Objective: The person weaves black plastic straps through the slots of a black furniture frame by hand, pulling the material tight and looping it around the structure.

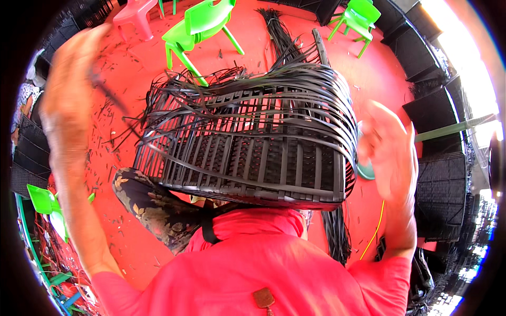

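A black woven chair frame (247,152) lies on its side over my lap, with loose black plastic strips wrapped around it and trailing off its left end. My left hand (74,79) is raised high at the left, blurred, pinching a black strip (118,105) that runs down to the frame. My right hand (387,147) hovers by the frame's right end, fingers curled and blurred; whether it grips a strip is unclear.
Red floor (132,63) scattered with black strip offcuts. Green plastic chairs (197,29) and a pink one (134,16) stand beyond. A bundle of black strips (279,31) lies at the far side. Finished black woven pieces (440,195) are stacked at the right. A yellow cord (375,231) lies nearby.
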A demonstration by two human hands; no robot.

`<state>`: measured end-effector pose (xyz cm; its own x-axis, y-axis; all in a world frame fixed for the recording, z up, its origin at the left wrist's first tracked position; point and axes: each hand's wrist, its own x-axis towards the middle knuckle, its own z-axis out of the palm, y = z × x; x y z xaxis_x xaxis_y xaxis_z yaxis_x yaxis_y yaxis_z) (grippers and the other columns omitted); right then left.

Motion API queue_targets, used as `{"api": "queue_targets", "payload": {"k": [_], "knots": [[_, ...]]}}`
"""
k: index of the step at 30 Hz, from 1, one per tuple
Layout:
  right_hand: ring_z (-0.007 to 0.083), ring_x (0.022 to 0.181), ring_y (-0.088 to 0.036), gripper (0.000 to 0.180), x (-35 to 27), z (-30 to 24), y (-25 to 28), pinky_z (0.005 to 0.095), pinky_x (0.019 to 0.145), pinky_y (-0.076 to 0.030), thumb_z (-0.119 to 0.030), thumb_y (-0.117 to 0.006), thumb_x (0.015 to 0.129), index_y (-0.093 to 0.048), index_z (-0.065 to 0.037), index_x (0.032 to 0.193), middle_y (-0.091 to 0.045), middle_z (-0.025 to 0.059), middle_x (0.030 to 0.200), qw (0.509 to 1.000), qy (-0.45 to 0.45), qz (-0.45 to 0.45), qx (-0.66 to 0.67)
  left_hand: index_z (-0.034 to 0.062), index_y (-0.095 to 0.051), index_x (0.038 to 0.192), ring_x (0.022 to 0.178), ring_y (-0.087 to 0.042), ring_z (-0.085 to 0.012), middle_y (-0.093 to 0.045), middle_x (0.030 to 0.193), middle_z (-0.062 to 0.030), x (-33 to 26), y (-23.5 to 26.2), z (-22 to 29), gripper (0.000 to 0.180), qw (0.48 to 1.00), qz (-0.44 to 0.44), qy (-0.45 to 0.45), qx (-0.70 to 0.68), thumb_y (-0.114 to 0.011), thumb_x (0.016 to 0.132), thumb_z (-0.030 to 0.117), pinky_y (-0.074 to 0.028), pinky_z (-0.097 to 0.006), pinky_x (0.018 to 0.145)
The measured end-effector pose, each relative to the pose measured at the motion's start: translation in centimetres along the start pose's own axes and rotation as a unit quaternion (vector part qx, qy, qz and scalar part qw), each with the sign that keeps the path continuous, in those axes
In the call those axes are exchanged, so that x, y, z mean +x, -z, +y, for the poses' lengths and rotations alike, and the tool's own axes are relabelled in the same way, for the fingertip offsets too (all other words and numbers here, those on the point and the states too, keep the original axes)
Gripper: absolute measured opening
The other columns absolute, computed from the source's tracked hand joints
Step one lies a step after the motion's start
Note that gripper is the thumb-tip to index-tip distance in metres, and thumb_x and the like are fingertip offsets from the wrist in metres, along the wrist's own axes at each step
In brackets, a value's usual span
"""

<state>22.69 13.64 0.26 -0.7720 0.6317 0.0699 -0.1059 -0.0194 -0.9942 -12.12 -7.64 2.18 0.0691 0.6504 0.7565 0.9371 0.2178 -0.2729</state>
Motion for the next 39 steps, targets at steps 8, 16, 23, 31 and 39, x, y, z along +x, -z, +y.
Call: {"api": "queue_targets", "payload": {"k": [8,16,23,31,39], "knots": [[0.0197,0.111,-0.055,0.058,7.2,-2.9,-7.5,0.0323,0.098,-0.041,-0.042,-0.037,0.098,-0.039,0.003,0.134,-0.057,0.012,0.12,0.943,-0.152,-0.243,0.171,0.0046,-0.066,0.092,0.089,-0.061,-0.0236,-0.062,0.095,-0.0068,3.7,-0.7,14.6,0.026,0.97,0.105,-0.212,-0.058,-0.061,0.071,0.019,-0.05,-0.04,0.082],[0.0121,0.076,-0.057,0.019,11.7,-4.7,-4.3,0.0253,0.07,-0.052,-0.012,-0.053,0.094,-0.053,0.001,0.108,-0.057,0.0027,0.087,0.938,-0.093,-0.092,0.321,-0.0003,-0.062,0.102,0.103,-0.058,-0.0251,-0.06,0.104,-0.0096,1.1,-3.0,15.6,0.034,0.954,0.014,-0.282,-0.101,-0.057,0.072,0.016,-0.045,-0.038,0.096],[0.0122,0.061,-0.042,0.019,20.2,-4.1,12.5,0.0262,0.06,-0.04,-0.012,-0.038,0.099,-0.044,0.006,0.097,-0.044,0.006,0.076,0.952,0.022,0.029,0.304,-0.0002,-0.06,0.106,0.11,-0.055,-0.0254,-0.059,0.11,-0.0105,-0.6,-4.9,12.9,0.038,0.955,-0.068,-0.27,-0.104,-0.056,0.072,0.016,-0.041,-0.04,0.101],[0.0114,0.056,-0.034,0.03,20.3,-2.2,21.8,0.0248,0.053,-0.033,-0.017,-0.029,0.101,-0.041,0.009,0.108,-0.042,0.0057,0.075,0.951,0.028,0.166,0.26,0.0,-0.058,0.113,0.116,-0.051,-0.0255,-0.057,0.116,-0.0115,0.1,-7.3,10.3,0.039,0.955,-0.095,-0.281,0.007,-0.054,0.077,0.014,-0.036,-0.042,0.106],[0.0106,0.057,-0.036,0.026,18.8,-11.4,26.1,0.0264,0.055,-0.031,-0.014,-0.039,0.096,-0.051,0.001,0.079,-0.039,0.0023,0.066,0.91,0.256,0.328,-0.001,0.0123,-0.056,0.12,0.112,-0.051,-0.0314,-0.054,0.122,-0.0122,6.1,-3.4,9.0,0.038,0.958,-0.049,-0.065,-0.274,-0.055,0.082,0.005,-0.036,-0.045,0.101]]}}
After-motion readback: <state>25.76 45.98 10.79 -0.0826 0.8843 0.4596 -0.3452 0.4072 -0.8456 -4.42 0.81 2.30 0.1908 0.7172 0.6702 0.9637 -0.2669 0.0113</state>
